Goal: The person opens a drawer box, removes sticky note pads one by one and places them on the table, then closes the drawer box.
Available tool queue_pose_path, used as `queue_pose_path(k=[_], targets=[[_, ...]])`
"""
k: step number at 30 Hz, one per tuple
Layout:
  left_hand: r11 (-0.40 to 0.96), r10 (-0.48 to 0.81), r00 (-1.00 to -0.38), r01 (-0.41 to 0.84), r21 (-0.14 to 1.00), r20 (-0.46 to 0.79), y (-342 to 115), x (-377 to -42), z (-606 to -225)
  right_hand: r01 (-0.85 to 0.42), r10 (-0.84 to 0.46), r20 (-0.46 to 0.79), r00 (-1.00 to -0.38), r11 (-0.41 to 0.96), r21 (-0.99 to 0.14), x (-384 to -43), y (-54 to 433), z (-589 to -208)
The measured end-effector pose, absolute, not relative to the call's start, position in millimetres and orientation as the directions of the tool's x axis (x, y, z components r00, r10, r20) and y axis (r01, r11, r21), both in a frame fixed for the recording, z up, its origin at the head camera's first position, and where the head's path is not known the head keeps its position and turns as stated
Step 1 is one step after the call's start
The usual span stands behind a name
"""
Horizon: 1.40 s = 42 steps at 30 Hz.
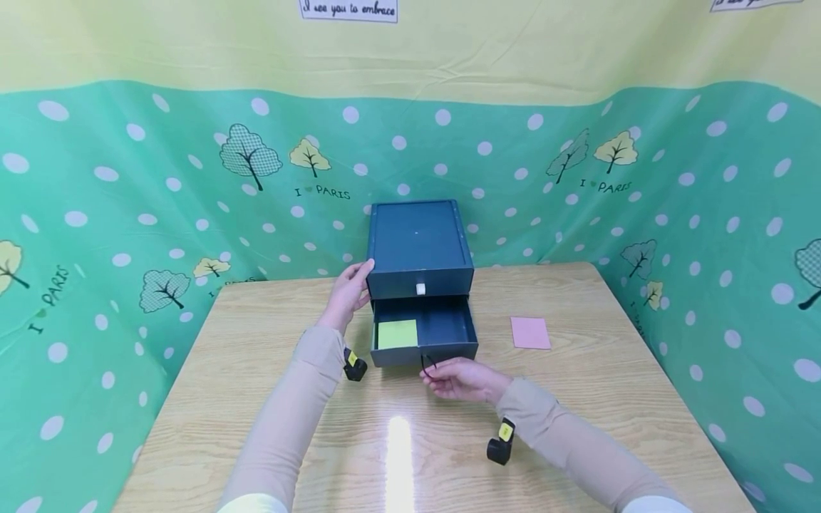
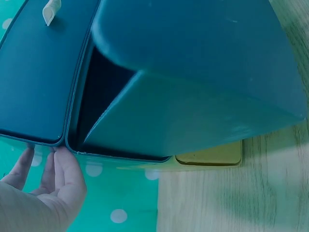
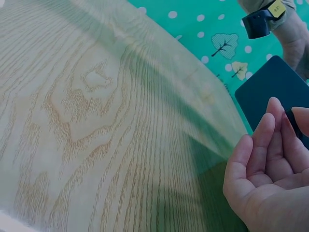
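A dark blue drawer cabinet (image 1: 420, 239) stands at the back of the table. Its upper drawer, with a white pull tab (image 1: 420, 288), is closed, while the drawer (image 1: 452, 324) below is pulled out. Inside that drawer, on its left, lies a yellow-green paper square (image 1: 397, 334). My left hand (image 1: 348, 293) rests against the cabinet's left side, fingertips at its front edge in the left wrist view. In front of the pulled-out drawer, my right hand (image 1: 463, 379) pinches a black cord loop (image 1: 423, 365) at the drawer front between thumb and fingers.
A pink paper square (image 1: 530, 333) lies on the wooden table (image 1: 256, 399) to the right of the cabinet. Green dotted cloth (image 1: 192, 185) hangs close behind the table and along its sides. In the left wrist view, a yellow panel (image 2: 210, 154) shows below the pulled-out drawer.
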<state>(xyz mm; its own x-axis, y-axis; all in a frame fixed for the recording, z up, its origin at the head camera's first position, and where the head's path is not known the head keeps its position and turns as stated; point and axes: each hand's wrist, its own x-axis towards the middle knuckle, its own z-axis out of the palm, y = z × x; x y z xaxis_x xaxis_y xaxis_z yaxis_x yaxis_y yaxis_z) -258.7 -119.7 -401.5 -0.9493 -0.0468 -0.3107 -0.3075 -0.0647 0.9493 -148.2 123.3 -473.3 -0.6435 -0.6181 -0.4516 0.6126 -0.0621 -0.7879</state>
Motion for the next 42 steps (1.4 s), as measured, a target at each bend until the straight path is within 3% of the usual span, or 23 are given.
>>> queue_pose_path(k=[42], targets=[[-0.075, -0.047, -0.952, -0.298, 0.952, -0.301, -120, -261, -405, 0.602, -0.626, -0.469, -0.623, 0.000, -0.798, -129, 126, -479]])
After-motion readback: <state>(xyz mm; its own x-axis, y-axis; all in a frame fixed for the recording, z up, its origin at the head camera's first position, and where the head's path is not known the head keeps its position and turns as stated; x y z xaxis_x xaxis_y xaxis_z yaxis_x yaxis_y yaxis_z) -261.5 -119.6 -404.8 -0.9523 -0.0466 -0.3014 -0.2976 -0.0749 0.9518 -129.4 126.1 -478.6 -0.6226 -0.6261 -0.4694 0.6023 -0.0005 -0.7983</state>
